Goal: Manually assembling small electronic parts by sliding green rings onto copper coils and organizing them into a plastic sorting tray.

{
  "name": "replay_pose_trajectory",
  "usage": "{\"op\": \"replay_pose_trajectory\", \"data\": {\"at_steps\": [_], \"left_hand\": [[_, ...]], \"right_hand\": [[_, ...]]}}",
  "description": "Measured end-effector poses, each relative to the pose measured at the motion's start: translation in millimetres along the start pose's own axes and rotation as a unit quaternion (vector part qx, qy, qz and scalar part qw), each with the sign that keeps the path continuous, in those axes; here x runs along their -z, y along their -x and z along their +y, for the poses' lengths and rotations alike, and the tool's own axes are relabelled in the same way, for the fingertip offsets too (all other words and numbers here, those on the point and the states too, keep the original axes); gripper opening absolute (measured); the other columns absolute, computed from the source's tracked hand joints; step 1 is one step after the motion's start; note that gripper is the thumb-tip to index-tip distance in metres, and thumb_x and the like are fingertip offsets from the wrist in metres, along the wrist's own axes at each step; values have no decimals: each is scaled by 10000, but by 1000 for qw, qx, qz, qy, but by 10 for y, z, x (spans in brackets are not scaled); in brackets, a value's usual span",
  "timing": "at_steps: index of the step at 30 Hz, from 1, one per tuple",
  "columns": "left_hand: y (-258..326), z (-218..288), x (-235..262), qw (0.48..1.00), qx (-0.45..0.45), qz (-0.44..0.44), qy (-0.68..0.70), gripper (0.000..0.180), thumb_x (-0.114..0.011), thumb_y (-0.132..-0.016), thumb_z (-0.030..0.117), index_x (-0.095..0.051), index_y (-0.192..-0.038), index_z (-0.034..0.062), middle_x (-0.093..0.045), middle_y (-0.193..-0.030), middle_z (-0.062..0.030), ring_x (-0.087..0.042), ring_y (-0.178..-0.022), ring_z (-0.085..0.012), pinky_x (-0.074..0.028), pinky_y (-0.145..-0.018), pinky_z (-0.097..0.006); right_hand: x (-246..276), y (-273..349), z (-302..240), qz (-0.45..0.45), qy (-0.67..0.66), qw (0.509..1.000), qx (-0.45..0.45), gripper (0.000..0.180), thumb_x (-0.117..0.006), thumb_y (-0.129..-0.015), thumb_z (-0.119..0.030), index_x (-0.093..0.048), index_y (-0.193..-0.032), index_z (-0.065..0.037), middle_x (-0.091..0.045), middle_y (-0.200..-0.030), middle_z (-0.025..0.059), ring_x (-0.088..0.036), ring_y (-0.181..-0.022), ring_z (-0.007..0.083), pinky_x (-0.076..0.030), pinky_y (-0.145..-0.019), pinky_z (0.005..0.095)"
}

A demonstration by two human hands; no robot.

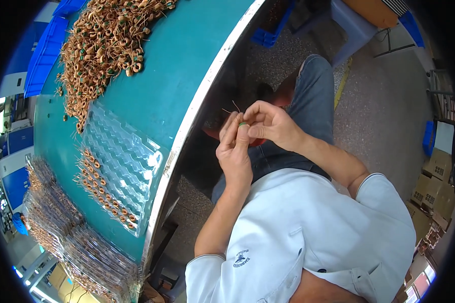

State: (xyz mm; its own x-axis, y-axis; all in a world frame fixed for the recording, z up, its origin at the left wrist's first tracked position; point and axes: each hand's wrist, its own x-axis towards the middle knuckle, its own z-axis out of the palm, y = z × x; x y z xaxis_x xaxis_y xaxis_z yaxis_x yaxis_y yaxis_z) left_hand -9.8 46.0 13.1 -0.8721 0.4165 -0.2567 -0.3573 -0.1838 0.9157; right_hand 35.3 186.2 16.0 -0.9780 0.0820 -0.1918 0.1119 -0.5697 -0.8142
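A small copper-wound ring coil with a green part (243, 123) and two thin wire leads is pinched between my two hands above my lap. My left hand (233, 144) grips it from the left with thumb and fingers closed together. On its other side, my right hand (274, 126) presses thumb and fingertips against the coil, the fingers curled. Much of the coil is hidden by the fingers. To the left, a clear plastic tray (131, 161) with wavy slots lies on the green table, and several copper coils (103, 189) stand in rows along its left part.
A large heap of loose coils (108, 45) covers the far table. Stacked filled trays (81, 237) stand at the near left. The table's white edge (192, 108) runs beside my hands. Blue bins (45, 60), a plastic stool (351, 30) and cardboard boxes (432, 187) stand around.
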Motion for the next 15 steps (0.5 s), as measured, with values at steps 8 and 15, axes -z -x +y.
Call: {"op": "replay_pose_trajectory", "data": {"at_steps": [8,15], "left_hand": [[-4,37,31,995,15,-84,60,359,-484,-1031,194,-532,-1316,-19,-610,-1210,-114,-602,-1039,-163,-490,-879,-285],[-91,19,158,992,-54,-111,-21,190,-663,-911,69,-688,-1068,-35,-673,-1010,-127,-667,-858,-179,-552,-754,-275]], "right_hand": [[247,90,8,4,7,1000,30,146,-584,-966,-132,-606,-1064,-26,-614,-830,50,-608,-713,126,-524,-625,252],[300,189,-92,-34,52,998,-19,183,-608,-957,-167,-614,-1027,2,-612,-776,64,-602,-654,130,-520,-590,251]]}}
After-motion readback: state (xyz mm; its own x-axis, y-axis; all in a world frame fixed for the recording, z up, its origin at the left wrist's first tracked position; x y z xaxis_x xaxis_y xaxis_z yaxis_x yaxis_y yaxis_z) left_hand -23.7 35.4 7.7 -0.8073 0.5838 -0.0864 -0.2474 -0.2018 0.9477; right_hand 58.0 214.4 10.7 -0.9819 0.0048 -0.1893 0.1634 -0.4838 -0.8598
